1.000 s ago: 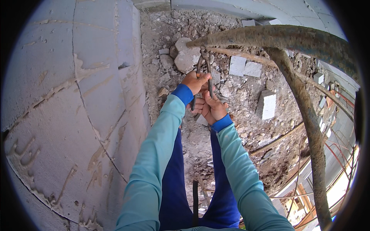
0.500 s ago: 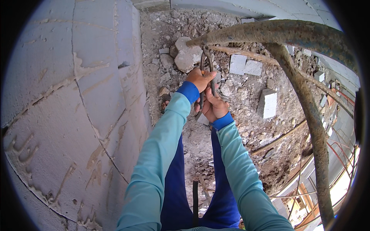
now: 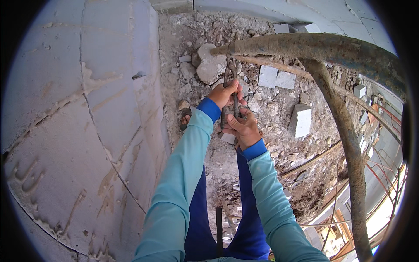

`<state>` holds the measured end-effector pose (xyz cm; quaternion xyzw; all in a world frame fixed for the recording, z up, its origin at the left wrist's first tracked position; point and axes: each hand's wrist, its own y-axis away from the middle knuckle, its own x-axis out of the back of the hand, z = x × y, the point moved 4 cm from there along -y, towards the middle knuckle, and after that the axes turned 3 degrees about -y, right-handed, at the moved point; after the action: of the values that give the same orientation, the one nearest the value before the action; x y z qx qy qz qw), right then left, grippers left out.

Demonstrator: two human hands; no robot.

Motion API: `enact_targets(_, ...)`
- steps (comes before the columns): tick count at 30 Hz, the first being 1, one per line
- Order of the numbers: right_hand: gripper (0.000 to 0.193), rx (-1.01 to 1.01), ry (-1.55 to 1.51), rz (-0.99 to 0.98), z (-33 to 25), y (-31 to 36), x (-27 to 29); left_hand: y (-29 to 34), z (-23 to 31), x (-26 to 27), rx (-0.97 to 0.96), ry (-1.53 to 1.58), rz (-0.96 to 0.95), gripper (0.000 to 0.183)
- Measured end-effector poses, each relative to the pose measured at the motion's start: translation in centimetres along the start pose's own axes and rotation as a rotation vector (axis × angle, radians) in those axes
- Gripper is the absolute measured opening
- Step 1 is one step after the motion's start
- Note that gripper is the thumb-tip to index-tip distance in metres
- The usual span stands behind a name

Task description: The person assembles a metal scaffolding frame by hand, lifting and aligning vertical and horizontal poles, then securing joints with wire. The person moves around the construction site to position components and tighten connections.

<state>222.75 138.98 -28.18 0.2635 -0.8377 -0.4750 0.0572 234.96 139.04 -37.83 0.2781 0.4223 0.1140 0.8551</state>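
Dark, worn metal pincers [image 3: 231, 66] point away from me, jaws at the far end and two long handles toward me. My left hand [image 3: 221, 94] is closed around the handles at mid-length, its thumb lying across them. Close by on the right, my right hand [image 3: 247, 130] has its fingers curled about the near ends of the handles; part of that grip is hidden. The jaws hang just below the tip of a rusty pipe [image 3: 270, 45], and I cannot tell whether they touch it.
A grey block wall [image 3: 109, 122] with mortar smears rises on the left. Rusty pipe framing crosses the right side, with a sloping leg [image 3: 345, 113]. Rubble, a broken stone lump [image 3: 210, 70] and a pale block [image 3: 302, 121] lie on the ground. A wooden pole [image 3: 279, 66] runs behind the pipe.
The pincers' handles have come closer together and the tool has shifted slightly toward me. My right hand has moved down a little and its fingers have loosened somewhat.
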Motion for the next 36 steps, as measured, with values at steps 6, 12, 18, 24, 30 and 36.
enact_targets(6,0.044,-0.005,0.547,-0.035,-1.0,-2.7,0.3,0.9,0.3,-1.0,0.075,0.092,0.029,0.056)
enact_targets(12,0.054,0.196,1.184,0.275,1.6,-2.2,-1.4,0.1,0.6,-0.7,-0.035,-0.492,0.586,0.061)
enact_targets(18,0.056,0.064,0.282,-0.133,2.2,-3.5,1.0,0.9,0.2,-0.3,-0.029,-0.117,0.270,0.058)
enact_targets(24,0.025,0.007,-0.151,-0.195,0.8,-4.3,0.3,1.7,1.2,-0.3,-0.013,-0.110,0.087,0.071)
enact_targets(30,0.016,0.348,1.101,0.422,-0.9,-3.3,0.8,2.2,1.7,1.0,-0.229,-0.395,0.693,0.079)
enact_targets(36,0.014,0.279,1.184,0.455,-0.6,-3.8,1.5,2.4,6.7,-1.2,-0.297,-0.344,0.796,0.051)
